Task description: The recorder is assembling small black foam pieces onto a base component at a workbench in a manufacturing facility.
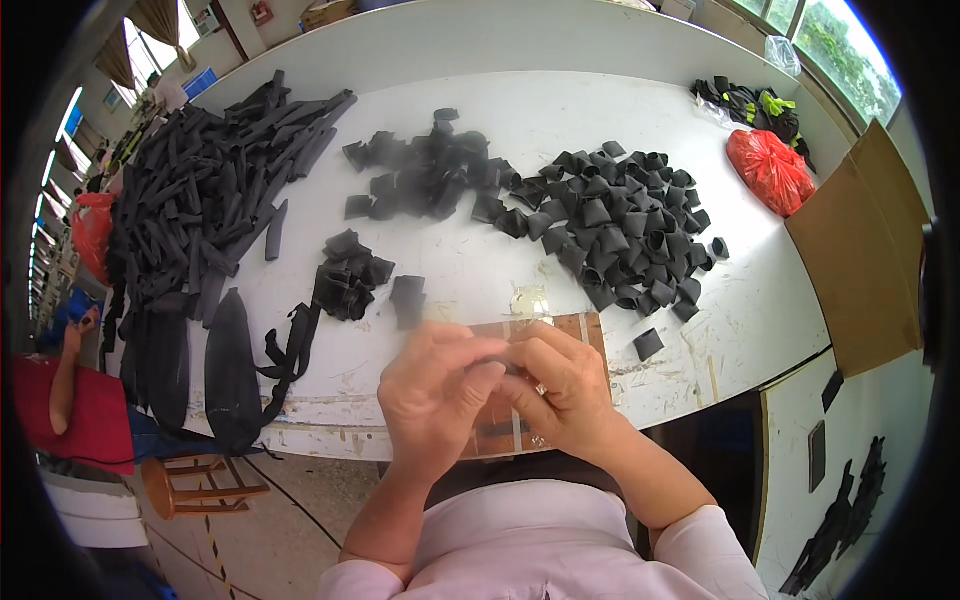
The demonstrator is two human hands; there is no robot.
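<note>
My left hand (432, 395) and my right hand (562, 388) meet at the fingertips above a brown board (590, 345) crossed with strips of tape. Both are closed in a pinch on a small dark piece (508, 368), mostly hidden by the fingers. It looks like one of the black fabric pieces nearby. A flat black piece (408, 300) lies just beyond my left hand. Another black folded piece (649, 345) sits to the right of the board. Farther off is a heap of short black fabric loops (620, 225).
Long black fabric strips (215, 170) are heaped at the left, with some hanging over the edge. Black pieces form a middle pile (430, 170) and a smaller cluster (350, 275). A red plastic bag (770, 172) and a cardboard sheet (865, 260) stand right. A person in red (75, 405) is at far left.
</note>
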